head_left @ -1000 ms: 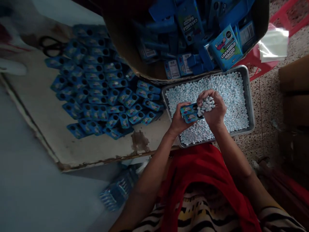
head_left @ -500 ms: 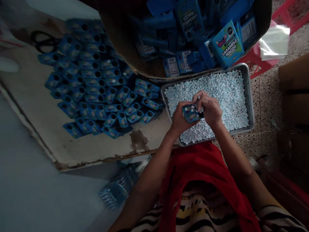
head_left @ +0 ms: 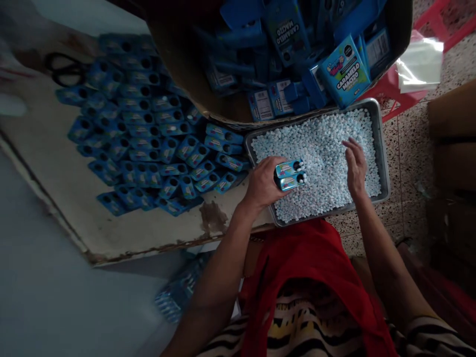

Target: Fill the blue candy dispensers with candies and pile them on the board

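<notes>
My left hand (head_left: pixel 263 182) is closed around two small blue candy boxes (head_left: pixel 289 174) held side by side above the left part of a metal tray (head_left: pixel 386 168). White candies show at the round holes in their tops. Small white and pale blue candies (head_left: pixel 316 183) fill the tray. Over its right side is my right hand (head_left: pixel 356 166), fingers apart, with nothing seen in it; its palm is partly hidden. Many blue candy boxes (head_left: pixel 141 116) stand packed together on the table to the left, most with a dark round hole facing up.
A large cardboard box (head_left: pixel 211 111) full of blue candy boxes stands behind the tray. Black scissors (head_left: pixel 65 69) lie at the table's far left. Clear plastic sheets (head_left: pixel 422 64) rest on a red stool (head_left: pixel 394 96) at right. Brown cartons (head_left: pixel 451 114) stand at the right edge.
My right hand has moved off the two candy boxes to the right, over the candies, and its fingers have spread. My left hand has shifted slightly left with the boxes.
</notes>
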`<action>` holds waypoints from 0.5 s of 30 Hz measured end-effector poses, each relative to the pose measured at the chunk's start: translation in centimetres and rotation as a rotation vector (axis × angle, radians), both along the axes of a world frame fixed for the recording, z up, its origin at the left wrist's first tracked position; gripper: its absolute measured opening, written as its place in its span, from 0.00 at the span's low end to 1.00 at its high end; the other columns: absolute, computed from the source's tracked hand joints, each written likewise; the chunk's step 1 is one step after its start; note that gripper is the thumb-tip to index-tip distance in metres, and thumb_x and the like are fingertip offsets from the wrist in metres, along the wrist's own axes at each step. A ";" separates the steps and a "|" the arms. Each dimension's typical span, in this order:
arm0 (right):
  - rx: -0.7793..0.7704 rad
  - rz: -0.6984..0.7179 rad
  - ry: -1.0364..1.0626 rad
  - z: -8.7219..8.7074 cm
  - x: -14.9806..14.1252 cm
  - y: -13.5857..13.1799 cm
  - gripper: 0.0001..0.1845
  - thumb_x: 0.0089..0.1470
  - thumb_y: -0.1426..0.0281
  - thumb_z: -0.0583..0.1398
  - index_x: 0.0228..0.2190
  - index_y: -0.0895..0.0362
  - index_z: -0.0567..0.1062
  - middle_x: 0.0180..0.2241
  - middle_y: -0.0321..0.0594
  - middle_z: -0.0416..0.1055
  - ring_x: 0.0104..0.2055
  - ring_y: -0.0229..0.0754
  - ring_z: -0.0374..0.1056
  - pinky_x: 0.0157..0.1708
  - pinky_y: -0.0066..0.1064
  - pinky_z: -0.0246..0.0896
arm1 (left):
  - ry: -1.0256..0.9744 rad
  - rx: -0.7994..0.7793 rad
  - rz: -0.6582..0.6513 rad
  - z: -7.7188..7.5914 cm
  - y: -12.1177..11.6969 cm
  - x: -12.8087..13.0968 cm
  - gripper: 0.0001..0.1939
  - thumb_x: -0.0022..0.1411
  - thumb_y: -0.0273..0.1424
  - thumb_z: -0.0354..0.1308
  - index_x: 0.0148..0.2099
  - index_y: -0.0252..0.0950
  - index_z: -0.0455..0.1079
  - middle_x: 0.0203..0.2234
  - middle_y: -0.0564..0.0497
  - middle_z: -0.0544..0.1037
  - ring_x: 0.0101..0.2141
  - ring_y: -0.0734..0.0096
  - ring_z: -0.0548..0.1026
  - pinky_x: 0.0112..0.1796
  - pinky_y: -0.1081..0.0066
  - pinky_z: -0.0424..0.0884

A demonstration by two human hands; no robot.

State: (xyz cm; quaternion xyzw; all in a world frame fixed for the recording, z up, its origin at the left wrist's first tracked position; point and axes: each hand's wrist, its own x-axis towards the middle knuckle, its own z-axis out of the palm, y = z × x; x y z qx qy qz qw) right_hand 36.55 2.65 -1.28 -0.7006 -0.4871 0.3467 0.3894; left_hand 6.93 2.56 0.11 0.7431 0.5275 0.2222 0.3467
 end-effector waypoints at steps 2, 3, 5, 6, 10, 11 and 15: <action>-0.057 -0.032 -0.309 -3.6 2.3 0.9 0.30 0.68 0.46 0.54 0.56 0.52 0.79 0.67 0.50 0.70 0.73 0.56 0.61 0.74 0.59 0.51 | 0.096 -0.019 -0.028 -0.2 0.3 -0.8 0.33 0.48 0.33 0.78 0.55 0.41 0.71 0.48 0.45 0.82 0.50 0.47 0.81 0.53 0.55 0.77; -0.075 -0.023 -0.423 -5.3 2.8 1.3 0.30 0.67 0.45 0.55 0.57 0.51 0.78 0.67 0.50 0.69 0.73 0.57 0.59 0.74 0.61 0.50 | 0.134 -0.033 -0.036 -0.4 0.3 -1.0 0.32 0.47 0.32 0.78 0.53 0.41 0.72 0.46 0.45 0.82 0.49 0.47 0.81 0.52 0.55 0.77; -0.093 0.018 -0.560 -7.7 2.4 1.6 0.31 0.65 0.45 0.58 0.59 0.51 0.76 0.67 0.51 0.67 0.72 0.59 0.58 0.73 0.63 0.50 | 0.185 -0.071 -0.036 -1.0 0.2 -1.4 0.31 0.44 0.30 0.78 0.50 0.42 0.72 0.44 0.47 0.82 0.46 0.49 0.82 0.48 0.57 0.78; -0.094 0.036 -0.584 -8.4 1.5 1.6 0.32 0.63 0.46 0.60 0.59 0.52 0.75 0.66 0.52 0.68 0.71 0.60 0.59 0.72 0.63 0.51 | 0.198 -0.092 -0.028 -1.2 0.0 -1.4 0.31 0.44 0.30 0.78 0.50 0.42 0.72 0.43 0.48 0.82 0.46 0.49 0.82 0.47 0.58 0.78; -0.125 0.019 -0.450 -9.1 -2.9 1.2 0.27 0.58 0.52 0.65 0.53 0.54 0.77 0.55 0.52 0.74 0.62 0.58 0.68 0.67 0.55 0.61 | 0.156 -0.151 0.033 -1.7 -0.4 -1.4 0.34 0.42 0.30 0.80 0.51 0.42 0.71 0.43 0.49 0.82 0.44 0.52 0.82 0.45 0.60 0.78; -0.138 -0.015 -0.364 -9.0 -3.8 1.2 0.24 0.56 0.53 0.66 0.49 0.53 0.78 0.52 0.50 0.76 0.59 0.56 0.70 0.64 0.52 0.64 | 0.125 -0.157 0.058 -1.7 -0.4 -1.3 0.35 0.42 0.31 0.81 0.51 0.42 0.70 0.43 0.49 0.82 0.44 0.53 0.82 0.45 0.61 0.78; -0.225 -0.213 0.316 -7.7 -5.6 1.6 0.20 0.49 0.50 0.67 0.36 0.52 0.75 0.35 0.38 0.77 0.43 0.48 0.74 0.50 0.44 0.73 | -0.004 -0.163 0.120 -1.2 -0.2 -1.0 0.39 0.43 0.34 0.82 0.55 0.41 0.68 0.45 0.50 0.83 0.43 0.57 0.83 0.44 0.62 0.79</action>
